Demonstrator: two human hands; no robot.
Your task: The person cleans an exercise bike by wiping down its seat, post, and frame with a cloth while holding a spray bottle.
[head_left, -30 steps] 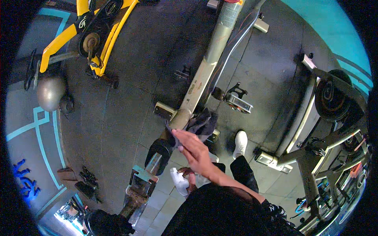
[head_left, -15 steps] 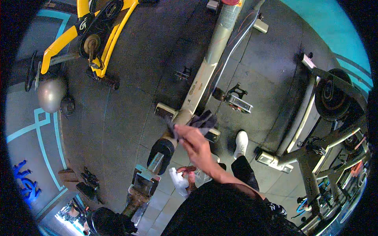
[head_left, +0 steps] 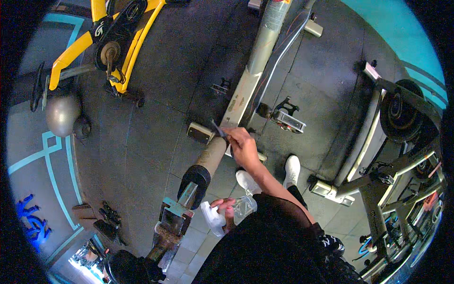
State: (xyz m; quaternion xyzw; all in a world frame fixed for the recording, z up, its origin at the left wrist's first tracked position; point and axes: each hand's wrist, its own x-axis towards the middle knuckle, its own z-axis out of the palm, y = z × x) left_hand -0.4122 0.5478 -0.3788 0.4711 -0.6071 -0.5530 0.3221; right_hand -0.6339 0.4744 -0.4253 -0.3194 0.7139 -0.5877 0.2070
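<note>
My right hand (head_left: 243, 146) is closed around a dark cloth (head_left: 218, 128), which shows only as a thin dark edge past the fingertips. The hand rests at the bend of the light metal frame (head_left: 241, 97) of an exercise bike. Lower down, close to my black shirt, my left hand (head_left: 228, 206) grips a spray bottle (head_left: 245, 206) with a white trigger head and a clear body. Much of the left hand and its forearm is hidden behind the bottle and shirt.
Below the frame, a black collar (head_left: 195, 182) and a worn seat post lead to a dark saddle (head_left: 125, 267). A pedal (head_left: 289, 122) juts out right of the frame. A yellow bike (head_left: 137, 47) stands far left, another bike (head_left: 373, 199) at right. My white shoes (head_left: 292, 169) are near the base.
My right hand has shifted up and slightly right along the frame, and the cloth's loose dark folds no longer spread to its right. The spray bottle's clear body shows more now.
</note>
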